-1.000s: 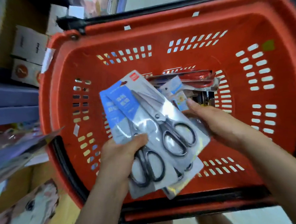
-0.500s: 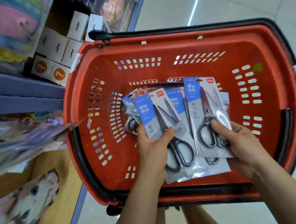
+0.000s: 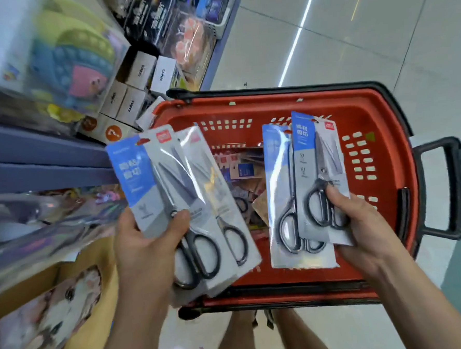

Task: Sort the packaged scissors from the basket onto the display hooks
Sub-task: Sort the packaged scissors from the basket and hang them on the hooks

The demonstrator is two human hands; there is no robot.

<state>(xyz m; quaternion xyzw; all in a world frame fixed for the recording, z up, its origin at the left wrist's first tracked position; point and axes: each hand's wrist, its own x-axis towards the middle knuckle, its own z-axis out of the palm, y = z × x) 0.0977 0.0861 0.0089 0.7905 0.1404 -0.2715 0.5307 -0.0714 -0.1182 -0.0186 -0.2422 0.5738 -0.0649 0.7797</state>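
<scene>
A red shopping basket (image 3: 383, 127) with black handles stands on the floor below me. My left hand (image 3: 145, 249) grips a fanned stack of packaged scissors (image 3: 198, 192), blue-and-grey cards with black-handled scissors, held above the basket's left rim. My right hand (image 3: 362, 228) grips two more scissor packs (image 3: 305, 186) over the right half of the basket, thumb pressed on the front pack. More small packaged goods (image 3: 240, 171) lie on the basket's bottom between the two stacks. No display hooks are in view.
Store shelving (image 3: 34, 159) runs along the left, carrying white boxes (image 3: 137, 80), toys and glossy packets. A yellow box with a dog picture (image 3: 56, 306) sits at lower left. Tiled floor (image 3: 351, 45) spreads beyond the basket. My legs show below the basket.
Both hands have lifted their scissor packs up out of the basket and moved apart, left stack going left, right stack right. The view has pulled back and tilted up, showing more shelf and floor.
</scene>
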